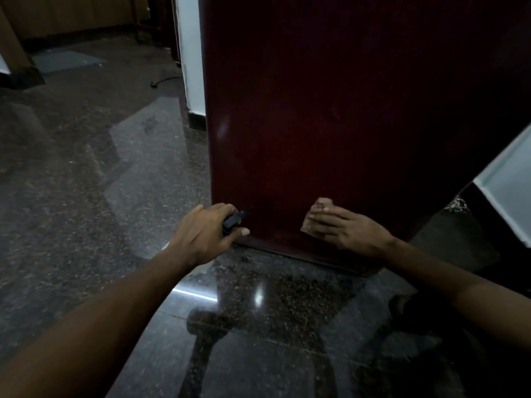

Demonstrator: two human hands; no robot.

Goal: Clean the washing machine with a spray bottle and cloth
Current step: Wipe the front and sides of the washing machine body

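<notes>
Lying at far left, a dark speckled polished floor [86,173], mirroring pale light in streaks, with a grey mat [67,61] flat on it near the top-left corner and a black plug and cord [162,81] trailing toward a white wall edge [189,53]. Reaching in from the lower left, the left hand [205,234], fingers curling round the black head of the spray bottle [233,221], nozzle pointing right toward the machine; bottle body hiding under the palm, so only the dark trigger part showing. Hovering just beside the lower left corner of the washing machine [344,110], whether touching it being impossible to tell. Standing upright through the middle, that machine's dark red glossy side panel, bottom edge meeting the floor. Pressing against the panel low down, near the bottom edge, the right hand [342,228], fingers straight and together, flattening a small pinkish-brown cloth [314,215] onto the surface; cloth peeking out above and left of the fingertips. Leaning in at far right, a pale grey-white panel [508,185], tilted, apart from both hands. Glinting below the machine, bright reflections on the floor tiles.
</notes>
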